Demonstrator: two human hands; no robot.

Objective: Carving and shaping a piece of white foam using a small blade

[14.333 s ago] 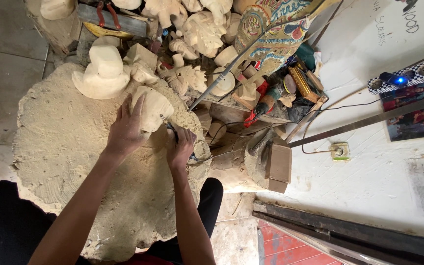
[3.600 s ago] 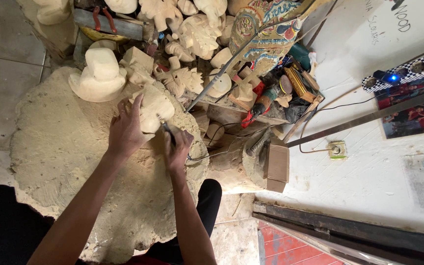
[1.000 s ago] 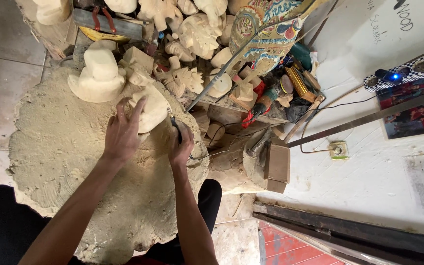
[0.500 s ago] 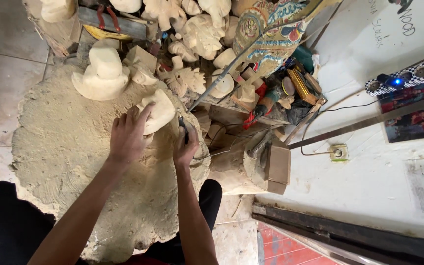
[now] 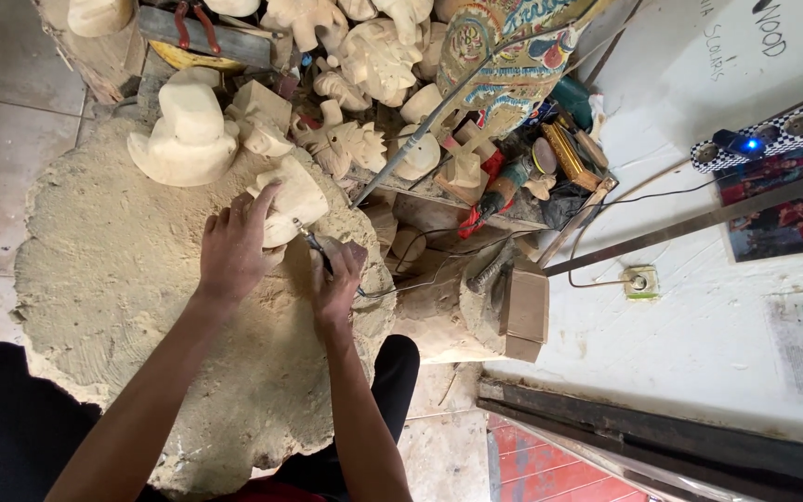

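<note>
My left hand presses down on a pale, half-carved piece of wood that rests on a big, sawdust-covered wooden stump. My right hand grips a thin carving tool whose tip touches the near edge of the wood piece. Both forearms reach in from the bottom of the head view.
A pale wooden hat-shaped carving sits at the stump's far edge. Behind it lies a heap of unpainted wood figures, a painted carving, pliers and hand tools. A white wall with a socket is at right.
Over the earlier frames the wood piece and both hands shifted slightly on the stump; the right hand keeps working the tool against the piece, and the view has drifted a little.
</note>
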